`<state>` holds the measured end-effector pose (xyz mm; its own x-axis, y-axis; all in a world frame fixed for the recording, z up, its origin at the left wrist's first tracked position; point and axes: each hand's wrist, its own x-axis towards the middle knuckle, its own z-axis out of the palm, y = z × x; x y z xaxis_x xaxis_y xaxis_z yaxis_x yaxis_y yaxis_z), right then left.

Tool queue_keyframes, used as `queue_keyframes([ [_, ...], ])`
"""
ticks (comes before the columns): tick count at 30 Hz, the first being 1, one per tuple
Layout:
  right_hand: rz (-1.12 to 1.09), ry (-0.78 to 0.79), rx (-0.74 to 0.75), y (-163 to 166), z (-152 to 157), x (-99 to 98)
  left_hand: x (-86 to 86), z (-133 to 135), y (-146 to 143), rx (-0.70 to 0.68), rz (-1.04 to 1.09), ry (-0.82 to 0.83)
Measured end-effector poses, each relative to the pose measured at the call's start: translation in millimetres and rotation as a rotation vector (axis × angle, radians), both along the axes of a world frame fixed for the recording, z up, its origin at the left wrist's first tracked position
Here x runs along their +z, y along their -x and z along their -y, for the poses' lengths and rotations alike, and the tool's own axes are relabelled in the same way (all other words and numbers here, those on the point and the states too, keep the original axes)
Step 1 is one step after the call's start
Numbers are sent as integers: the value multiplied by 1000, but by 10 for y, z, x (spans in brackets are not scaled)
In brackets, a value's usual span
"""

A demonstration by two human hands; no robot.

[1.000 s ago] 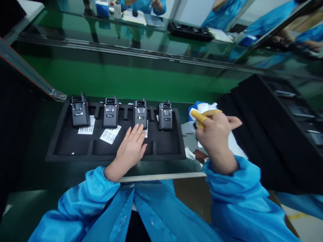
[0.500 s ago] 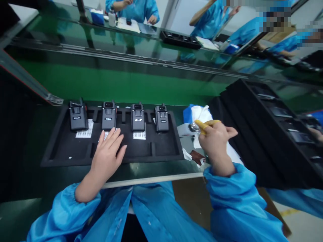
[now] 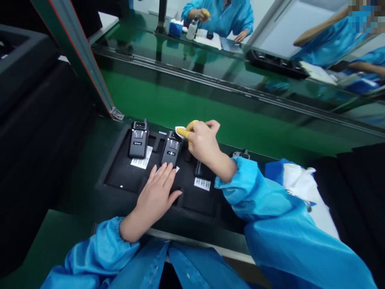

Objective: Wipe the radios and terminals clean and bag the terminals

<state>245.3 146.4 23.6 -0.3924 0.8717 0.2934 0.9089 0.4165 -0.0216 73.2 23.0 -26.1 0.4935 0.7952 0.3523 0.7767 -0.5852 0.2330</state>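
The right hand (image 3: 206,143) has swung in, pinching a white wipe (image 3: 179,131) at the top of the second device (image 3: 170,155) from left in the black tray (image 3: 120,173). The left hand (image 3: 155,195), flat and empty, touches its lower end, apparently steadying it.

A plain green upright panel (image 3: 240,124) backed the dark green desk (image 3: 87,168); above ran a glossy green shelf (image 3: 135,45), with a red-edged grey metal post (image 3: 82,50) at left.

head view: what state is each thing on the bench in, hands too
black tray, partly hidden by right sleeve
left hand, open, fingertips on second device from left
right hand, pinching white wipe
white wipe, at that device's top
second device from left, lying in black tray
leftmost device, lying there, untouched
blue box, white tissue sticking out
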Motion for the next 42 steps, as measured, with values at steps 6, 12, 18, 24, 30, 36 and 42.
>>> queue_keyframes([
  [6,100,-58,97,133,-43,-177,12,-7,-9,14,26,-5],
  [12,172,-161,155,-159,55,-218,33,-14,-14,8,21,25],
  [18,162,-211,187,-51,58,-219,18,-8,-21,8,7,17],
  [24,144,-163,135,-49,16,-191,40,-13,-22,15,0,41],
  [30,95,-128,-8,-31,-52,-124,37,-10,-26,3,10,27],
  [36,127,-139,75,184,-70,-139,44,-15,-23,0,-10,42],
  [42,143,-149,30,-44,115,-234,49,-22,-17,-7,-7,61],
])
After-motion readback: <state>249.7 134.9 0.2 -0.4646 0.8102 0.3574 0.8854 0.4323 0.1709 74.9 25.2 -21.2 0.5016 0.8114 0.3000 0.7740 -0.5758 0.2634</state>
